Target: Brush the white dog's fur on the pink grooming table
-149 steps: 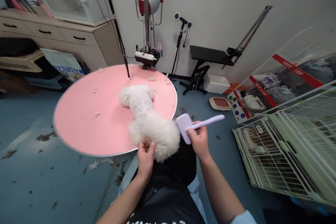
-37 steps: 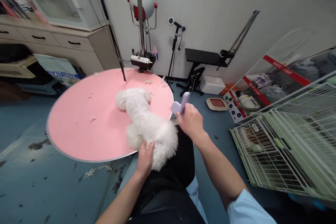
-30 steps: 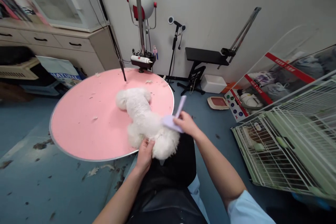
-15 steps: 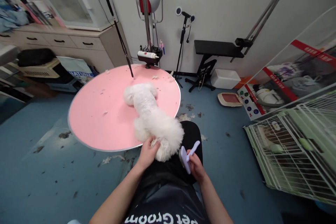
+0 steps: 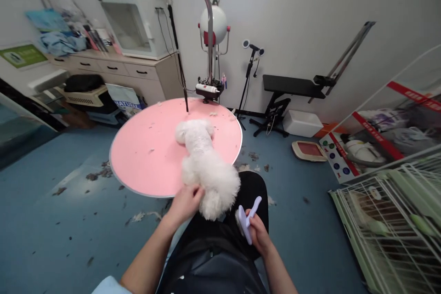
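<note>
A fluffy white dog (image 5: 217,170) lies stretched from the round pink table (image 5: 144,156) over its near edge, rear end towards my lap, head turned away. My left hand (image 5: 188,200) is closed at the near left side of its hindquarters, fingers curled into the fur. Exactly what the fingertips pinch is hidden. In my right hand (image 5: 259,233) is a lilac slicker brush (image 5: 245,224), gripped by its handle above my right thigh. The brush's pin side faces left towards the dog, apart from the coat.
A grooming arm (image 5: 210,32) with a hanging black strap (image 5: 177,59) rises behind the table. Its holder carries a white tube (image 5: 207,88) and tools. Wire cages (image 5: 379,234) stand at right. Hair clumps (image 5: 99,173) litter the blue floor.
My left hand has shifted left and slightly down, from the tail end to the side of the dog's hindquarters. The head view has tilted up and left. My right hand still holds the brush.
</note>
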### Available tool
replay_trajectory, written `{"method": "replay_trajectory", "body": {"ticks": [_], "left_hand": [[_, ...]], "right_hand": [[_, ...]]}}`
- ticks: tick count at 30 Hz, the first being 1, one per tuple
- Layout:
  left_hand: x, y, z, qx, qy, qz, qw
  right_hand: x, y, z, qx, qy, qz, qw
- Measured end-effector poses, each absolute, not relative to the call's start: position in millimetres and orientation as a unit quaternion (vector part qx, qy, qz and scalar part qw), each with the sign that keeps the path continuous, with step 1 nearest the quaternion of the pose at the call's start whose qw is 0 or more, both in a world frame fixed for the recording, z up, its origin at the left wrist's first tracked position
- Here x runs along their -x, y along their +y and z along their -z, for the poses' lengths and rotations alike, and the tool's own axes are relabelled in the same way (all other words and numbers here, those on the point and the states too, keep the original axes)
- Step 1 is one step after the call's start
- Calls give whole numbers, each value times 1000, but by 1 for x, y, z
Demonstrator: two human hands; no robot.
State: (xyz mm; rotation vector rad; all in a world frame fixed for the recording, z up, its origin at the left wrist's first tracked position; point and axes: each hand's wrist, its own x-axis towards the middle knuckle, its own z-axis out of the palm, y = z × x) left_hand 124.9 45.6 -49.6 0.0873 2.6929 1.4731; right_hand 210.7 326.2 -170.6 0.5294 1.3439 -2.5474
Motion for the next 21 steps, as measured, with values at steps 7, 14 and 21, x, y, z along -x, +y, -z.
{"method": "replay_trajectory", "body": {"ticks": [7,14,21], "left_hand": [[-85,83,23,-310,903,-252,-157],[-130,97,43,-345,897,-243,-131],[-123,2,0,-187,887,-416,-71]], "right_hand": [[-212,316,166,-171,477,857,89],[-180,320,108,-149,480,862,62],[-108,231,57,-34,500,856,122]]}}
